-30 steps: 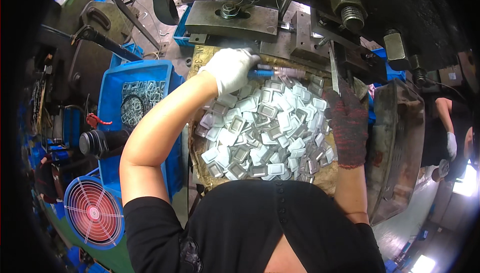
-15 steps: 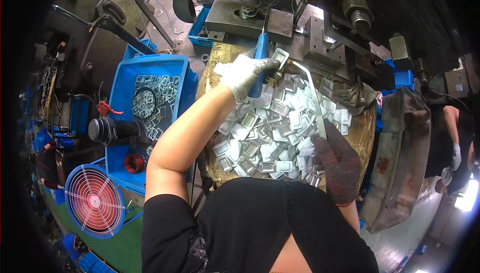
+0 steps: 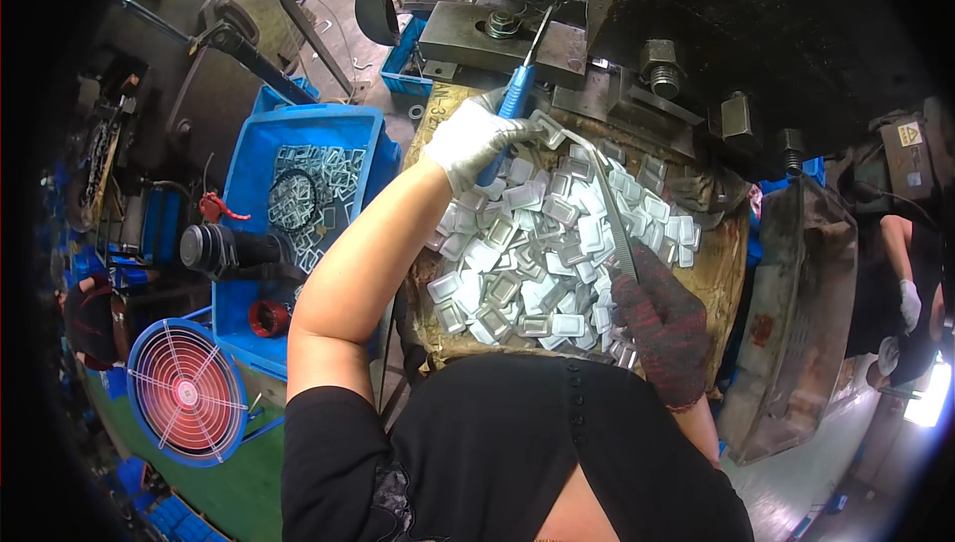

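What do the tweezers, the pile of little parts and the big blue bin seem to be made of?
Tweezers: probably steel; dull grey, with fine ridges along the grip.
Parts: likely thin metal; silvery-grey with a satin sheen where light catches them, though a coating can't be ruled out.
Bin: most likely plastic; one even blue, with a smooth, moulded-looking rim.

The head fisheye looks closely down on left hand (image 3: 472,148) and right hand (image 3: 661,327)

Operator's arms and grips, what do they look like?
Left grip: white glove, greyish in places. Right grip: dark knit glove flecked with red. Left arm: black short sleeve ending above the elbow, forearm bare. Right forearm bare below the glove cuff.
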